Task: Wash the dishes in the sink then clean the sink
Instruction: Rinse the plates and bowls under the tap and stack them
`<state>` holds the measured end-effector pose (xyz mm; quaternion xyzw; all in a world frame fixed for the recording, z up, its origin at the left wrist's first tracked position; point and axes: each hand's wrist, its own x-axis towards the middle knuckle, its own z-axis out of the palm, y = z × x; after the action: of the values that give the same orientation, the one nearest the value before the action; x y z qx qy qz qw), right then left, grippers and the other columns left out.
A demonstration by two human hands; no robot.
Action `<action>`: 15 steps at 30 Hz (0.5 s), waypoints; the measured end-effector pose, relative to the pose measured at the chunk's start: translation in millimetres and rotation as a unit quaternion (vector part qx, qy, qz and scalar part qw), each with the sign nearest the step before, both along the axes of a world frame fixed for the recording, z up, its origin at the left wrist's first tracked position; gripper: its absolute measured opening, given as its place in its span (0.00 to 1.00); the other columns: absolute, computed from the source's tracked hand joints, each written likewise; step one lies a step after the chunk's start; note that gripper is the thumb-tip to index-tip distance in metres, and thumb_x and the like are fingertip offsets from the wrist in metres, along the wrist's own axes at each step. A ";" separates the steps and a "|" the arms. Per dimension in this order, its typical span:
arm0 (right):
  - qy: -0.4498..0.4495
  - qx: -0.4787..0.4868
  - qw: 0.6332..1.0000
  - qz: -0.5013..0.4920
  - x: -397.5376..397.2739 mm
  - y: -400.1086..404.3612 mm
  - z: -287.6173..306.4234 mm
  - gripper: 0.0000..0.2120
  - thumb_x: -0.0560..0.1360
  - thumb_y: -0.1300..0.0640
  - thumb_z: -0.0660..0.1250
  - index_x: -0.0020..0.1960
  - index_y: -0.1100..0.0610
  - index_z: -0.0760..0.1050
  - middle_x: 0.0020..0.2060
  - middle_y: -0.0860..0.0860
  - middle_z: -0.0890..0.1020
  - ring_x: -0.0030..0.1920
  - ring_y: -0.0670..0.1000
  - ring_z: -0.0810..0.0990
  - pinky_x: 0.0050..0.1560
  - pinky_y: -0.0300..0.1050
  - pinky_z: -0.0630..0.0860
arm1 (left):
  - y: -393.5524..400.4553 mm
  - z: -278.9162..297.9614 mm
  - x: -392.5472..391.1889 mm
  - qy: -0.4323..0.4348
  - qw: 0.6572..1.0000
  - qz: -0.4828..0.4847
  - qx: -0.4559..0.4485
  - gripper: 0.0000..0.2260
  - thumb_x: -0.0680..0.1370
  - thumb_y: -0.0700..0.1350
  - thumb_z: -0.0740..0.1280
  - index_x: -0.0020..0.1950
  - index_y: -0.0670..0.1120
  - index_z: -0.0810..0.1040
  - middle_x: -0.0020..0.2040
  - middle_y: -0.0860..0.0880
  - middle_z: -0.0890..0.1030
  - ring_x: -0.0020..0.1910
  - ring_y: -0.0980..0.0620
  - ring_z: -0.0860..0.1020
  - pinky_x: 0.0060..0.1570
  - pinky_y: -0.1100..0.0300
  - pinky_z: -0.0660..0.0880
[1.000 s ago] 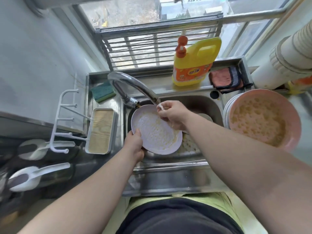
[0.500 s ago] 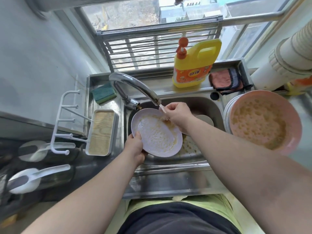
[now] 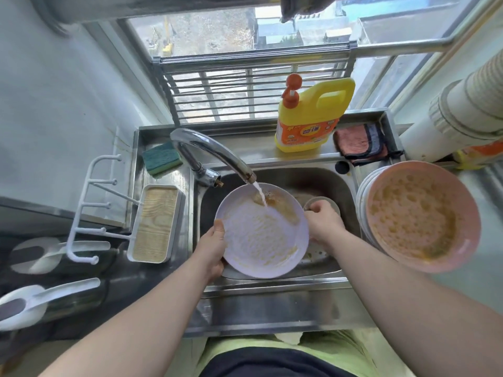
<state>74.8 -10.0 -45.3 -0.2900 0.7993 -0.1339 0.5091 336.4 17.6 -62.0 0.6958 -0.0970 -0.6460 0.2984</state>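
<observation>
Over the steel sink [image 3: 337, 183] I hold a pale lilac plate [image 3: 261, 235] smeared with orange sauce. My left hand [image 3: 213, 248] grips its left rim with the thumb on top. My right hand [image 3: 322, 223] grips its right rim. Water runs from the chrome faucet [image 3: 217, 153] onto the plate's upper part and carries brown sauce off. A small bowl [image 3: 325, 202] lies in the basin behind my right hand, mostly hidden.
A stack of dirty plates topped by a pink sauce-coated bowl [image 3: 419, 216] stands right of the sink. A yellow detergent bottle [image 3: 310, 118], a pink cloth [image 3: 359, 144] and a green sponge [image 3: 162, 157] line the back ledge. A white rack tray [image 3: 153, 224] sits left.
My right hand left the plate's upper face under the tap and now grips its right rim. The plate sits a little lower, with water washing sauce off its top.
</observation>
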 end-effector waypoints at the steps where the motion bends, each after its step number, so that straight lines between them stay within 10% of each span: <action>1: 0.044 -0.020 0.999 -0.001 -7.4 2.5 1.7 0.25 0.70 0.46 0.68 0.65 0.49 0.71 0.58 0.51 0.79 0.49 0.55 0.81 0.49 0.51 0.80 | -2.3 0.5 -1.2 0.005 1.000 0.000 0.000 0.25 0.85 0.63 0.57 0.72 0.48 0.77 0.60 0.45 0.87 0.57 0.42 0.86 0.53 0.44 0.84; 5: -0.051 -0.001 0.998 -0.023 -25.2 18.0 6.1 0.34 0.66 0.36 0.66 0.68 0.49 0.73 0.52 0.49 0.82 0.45 0.55 0.81 0.44 0.50 0.80 | -16.4 5.9 -10.3 0.063 0.998 0.000 0.016 0.29 0.80 0.68 0.55 0.70 0.51 0.78 0.59 0.45 0.87 0.56 0.43 0.87 0.53 0.45 0.83; 9: -0.206 0.023 0.975 -0.078 -27.7 32.5 27.7 0.14 0.86 0.46 0.57 0.61 0.52 0.77 0.48 0.54 0.85 0.44 0.58 0.80 0.45 0.54 0.81 | -30.4 6.2 -24.4 0.119 0.992 -0.019 0.043 0.35 0.80 0.72 0.51 0.68 0.48 0.81 0.59 0.43 0.87 0.58 0.43 0.86 0.55 0.46 0.82; 15: -0.064 -0.132 0.989 -0.026 -44.9 41.3 27.1 0.12 0.82 0.50 0.57 0.55 0.45 0.79 0.49 0.48 0.86 0.52 0.56 0.84 0.54 0.64 0.83 | -61.6 -0.8 -55.6 -0.038 0.997 0.039 -0.055 0.19 0.88 0.57 0.55 0.54 0.48 0.81 0.49 0.44 0.85 0.46 0.48 0.82 0.46 0.54 0.79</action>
<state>29.8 31.2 -18.2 -0.3244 0.7475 -0.2702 0.5128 280.8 -44.0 -62.8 0.7055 -0.1167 -0.6009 0.3571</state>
